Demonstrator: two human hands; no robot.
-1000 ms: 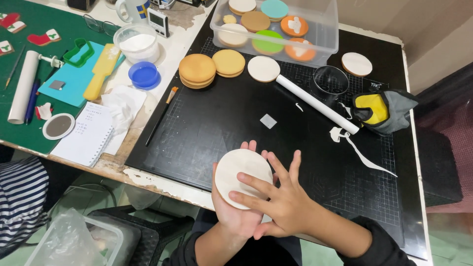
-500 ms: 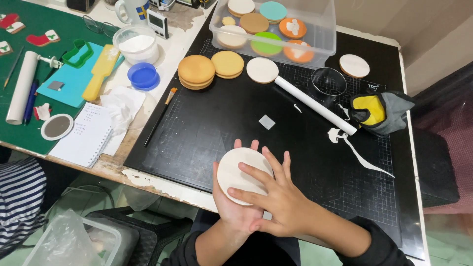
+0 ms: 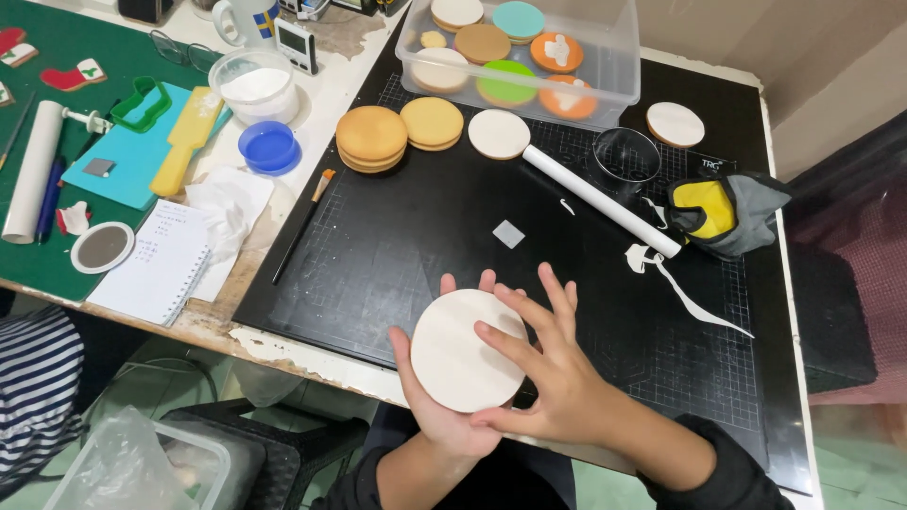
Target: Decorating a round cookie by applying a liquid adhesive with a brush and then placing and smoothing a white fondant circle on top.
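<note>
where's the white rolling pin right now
In the head view, the white rolling pin lies slanted on the black cutting mat, right of centre, between the white-topped cookie and the round metal cutter.

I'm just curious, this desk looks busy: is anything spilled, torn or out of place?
Mostly tidy. A thin white trimmed strip lies loose on the black cutting mat beside the white rolling pin, with small white scraps nearby. The table edge near the hands shows chipped, worn paint.
</note>
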